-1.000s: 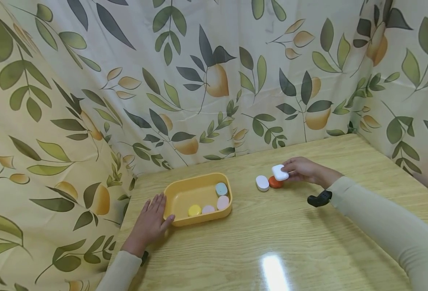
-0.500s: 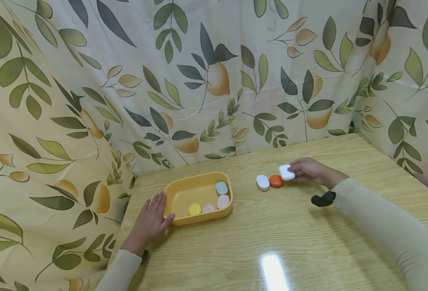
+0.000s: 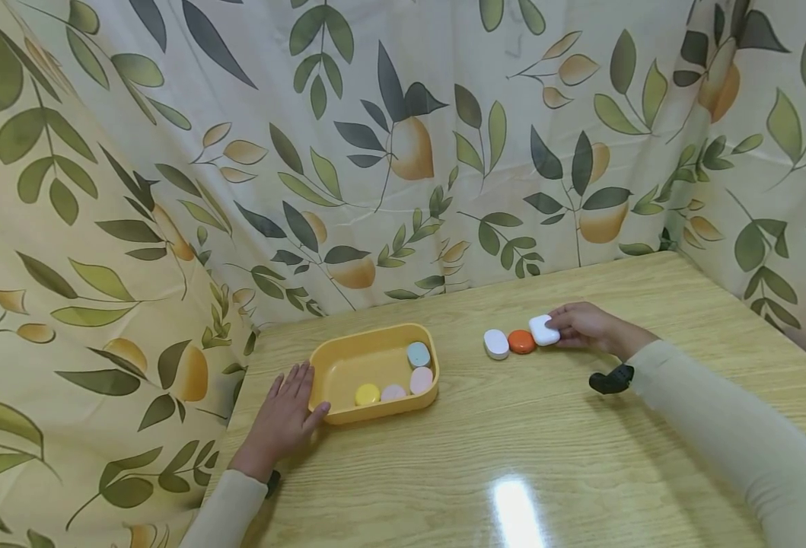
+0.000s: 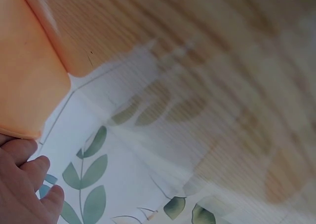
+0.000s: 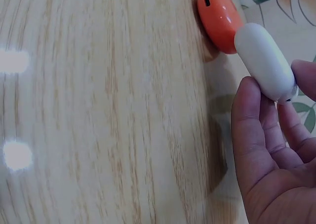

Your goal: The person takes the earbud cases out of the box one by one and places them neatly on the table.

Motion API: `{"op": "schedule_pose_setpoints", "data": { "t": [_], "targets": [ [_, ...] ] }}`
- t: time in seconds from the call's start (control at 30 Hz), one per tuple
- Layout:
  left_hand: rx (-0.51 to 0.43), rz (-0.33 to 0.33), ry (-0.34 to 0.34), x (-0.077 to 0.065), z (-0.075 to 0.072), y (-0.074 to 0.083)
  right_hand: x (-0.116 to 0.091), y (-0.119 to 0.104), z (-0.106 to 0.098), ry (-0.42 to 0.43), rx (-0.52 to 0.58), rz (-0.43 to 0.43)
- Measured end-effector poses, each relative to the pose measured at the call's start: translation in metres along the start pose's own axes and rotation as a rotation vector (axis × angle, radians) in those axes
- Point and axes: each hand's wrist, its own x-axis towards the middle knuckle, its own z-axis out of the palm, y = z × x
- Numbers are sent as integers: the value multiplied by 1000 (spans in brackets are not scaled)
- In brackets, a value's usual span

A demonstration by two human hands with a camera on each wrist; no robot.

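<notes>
My right hand (image 3: 586,327) pinches a white earbud case (image 3: 544,330) between thumb and fingers. That case sits at the right end of a row, close beside a glossy orange case (image 3: 522,342), with a pale oval case (image 3: 496,345) on the far side. In the right wrist view the white case (image 5: 265,61) nearly meets the orange one (image 5: 219,19), which has a small dark slot. My left hand (image 3: 281,418) rests with extended fingers against the left end of a yellow tray (image 3: 375,415); the left wrist view shows fingertips (image 4: 34,169) at its rim.
Inside the tray lie a yellow round piece (image 3: 367,394), two pinkish pieces, one of them (image 3: 421,380) near the right wall, and a light blue piece (image 3: 418,355). A leaf-patterned curtain (image 3: 389,152) hangs behind the wooden table (image 3: 444,472).
My right hand has shifted right and come down with the white earbud case, from over the orange case to beside it. The left hand and the tray have stayed put.
</notes>
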Motion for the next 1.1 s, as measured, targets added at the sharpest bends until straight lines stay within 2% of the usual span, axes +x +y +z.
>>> {"op": "schedule_pose_setpoints", "data": {
  "t": [0.3,0.63,1.1],
  "targets": [
    [-1,11,22,1,0,-1,1,-2,-2,9,-36,14],
    [-12,12,15,0,-4,3,2,0,-3,37,-98,24],
    [0,7,12,0,0,1,1,-2,2,55,-197,30]
  ]
}}
